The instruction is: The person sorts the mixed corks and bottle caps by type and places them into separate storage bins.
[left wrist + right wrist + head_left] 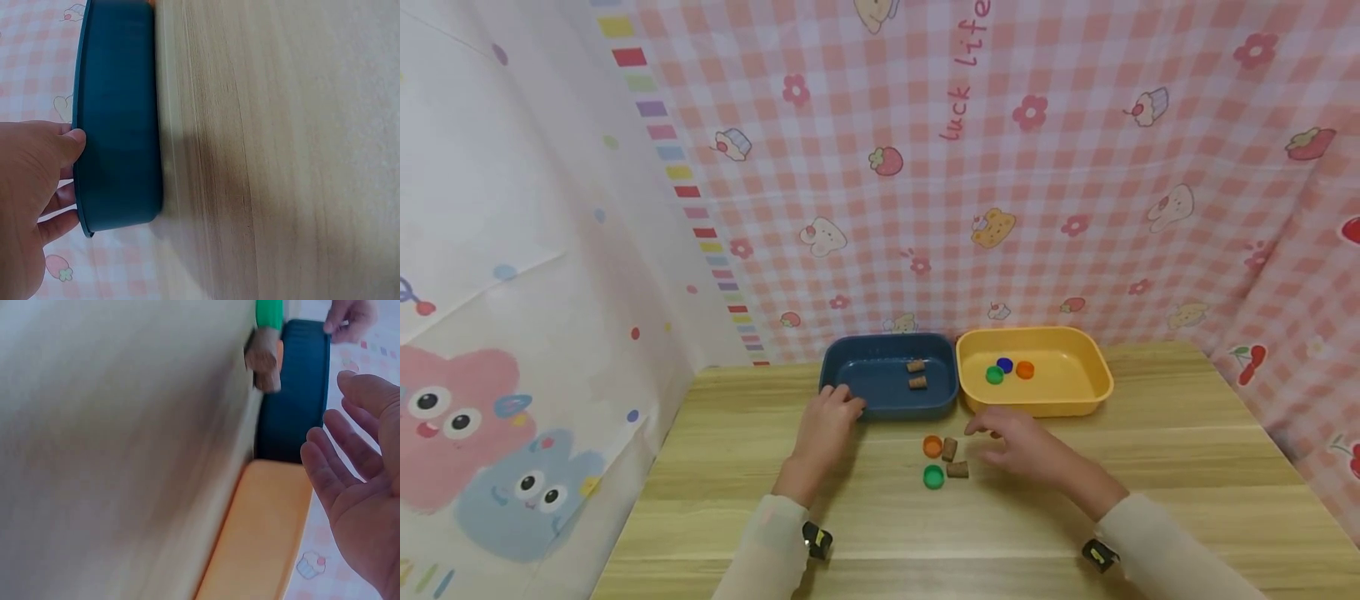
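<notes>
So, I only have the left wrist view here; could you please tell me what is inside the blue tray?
Observer: Two corks lie in the blue tray.
Operator: Thank you; could you say whether the right hand is holding anything?
Observer: No, the right wrist view shows that it holds nothing.
Operator: And is anything lying loose in front of the tray, please?
Observer: Yes, an orange cap, a green cap and two more corks are on the table.
</notes>
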### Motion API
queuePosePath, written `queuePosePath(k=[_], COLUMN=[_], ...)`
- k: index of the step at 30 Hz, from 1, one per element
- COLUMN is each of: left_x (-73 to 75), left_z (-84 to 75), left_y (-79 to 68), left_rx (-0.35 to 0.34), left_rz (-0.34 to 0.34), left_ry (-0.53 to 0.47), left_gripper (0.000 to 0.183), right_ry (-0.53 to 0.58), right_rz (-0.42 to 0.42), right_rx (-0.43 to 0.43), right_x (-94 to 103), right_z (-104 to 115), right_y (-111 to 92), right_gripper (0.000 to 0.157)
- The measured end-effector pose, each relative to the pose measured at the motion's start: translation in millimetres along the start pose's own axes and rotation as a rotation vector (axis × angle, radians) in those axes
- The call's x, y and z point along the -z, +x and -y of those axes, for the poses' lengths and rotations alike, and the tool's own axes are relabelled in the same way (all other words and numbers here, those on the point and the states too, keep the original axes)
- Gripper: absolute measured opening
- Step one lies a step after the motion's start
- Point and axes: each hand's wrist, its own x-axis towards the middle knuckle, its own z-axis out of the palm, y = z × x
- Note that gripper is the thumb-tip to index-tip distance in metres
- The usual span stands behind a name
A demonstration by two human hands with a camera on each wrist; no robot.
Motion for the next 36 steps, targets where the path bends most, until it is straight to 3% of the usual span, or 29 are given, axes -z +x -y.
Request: queuePosePath(k=[8,20,36], left_x=[-0.5,-0.9,-1.5], left_z=[-0.1,0.6,0.2], left_y=[-0.2,0.4,-0.7], left_rx=[-0.007,-0.005,-0.019], left_rz=[0.007,-0.005,-0.028], left_ry=[-0.003,-0.008,0.014], left_gripper=[0.008,0.008,0.006], right_ry=[-0.074,-0.126,-0.193], right_rz=[0.001,0.025,0.002], right_rx=[0.103,0.051,0.09], right_x=[-24.4,-41.0,-46.5], right_z=[5,4,1], right_y=[-2,-1,-1], right_gripper=[0.028,0.026,0.02])
